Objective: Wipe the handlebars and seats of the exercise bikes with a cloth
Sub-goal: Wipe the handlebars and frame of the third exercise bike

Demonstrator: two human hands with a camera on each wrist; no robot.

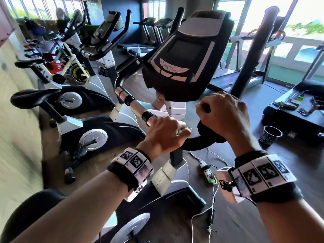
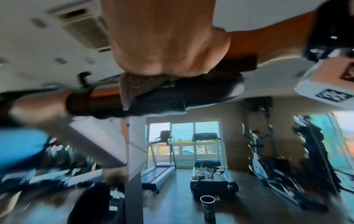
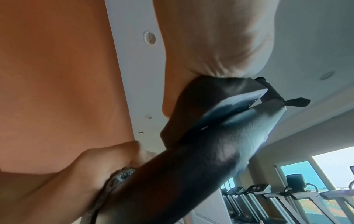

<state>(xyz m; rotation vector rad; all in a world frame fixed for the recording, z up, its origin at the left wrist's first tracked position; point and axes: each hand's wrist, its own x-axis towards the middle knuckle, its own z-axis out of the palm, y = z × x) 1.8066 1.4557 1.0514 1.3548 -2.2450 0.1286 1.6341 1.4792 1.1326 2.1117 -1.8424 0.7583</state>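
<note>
The nearest exercise bike has a black console (image 1: pixel 184 55) and a handlebar (image 1: pixel 133 104) of chrome and black sections. My left hand (image 1: pixel 164 134) grips the bar just below the console with a grey-brown cloth (image 1: pixel 182 131) wrapped under the fingers. In the left wrist view the cloth (image 2: pixel 134 89) lies between my left hand (image 2: pixel 168 45) and the black bar (image 2: pixel 201 94). My right hand (image 1: pixel 224 113) grips the bar's right side bare. In the right wrist view my right hand (image 3: pixel 220 45) curls over the black grip (image 3: pixel 201 106), and the cloth (image 3: pixel 122 174) shows at lower left.
A row of other bikes with black seats (image 1: pixel 33 98) runs along the left wall. On the floor to the right are a dark paper cup (image 1: pixel 270 135) and a power strip (image 1: pixel 207 172) with cables. A treadmill (image 1: pixel 289 109) with tools on it stands at the right.
</note>
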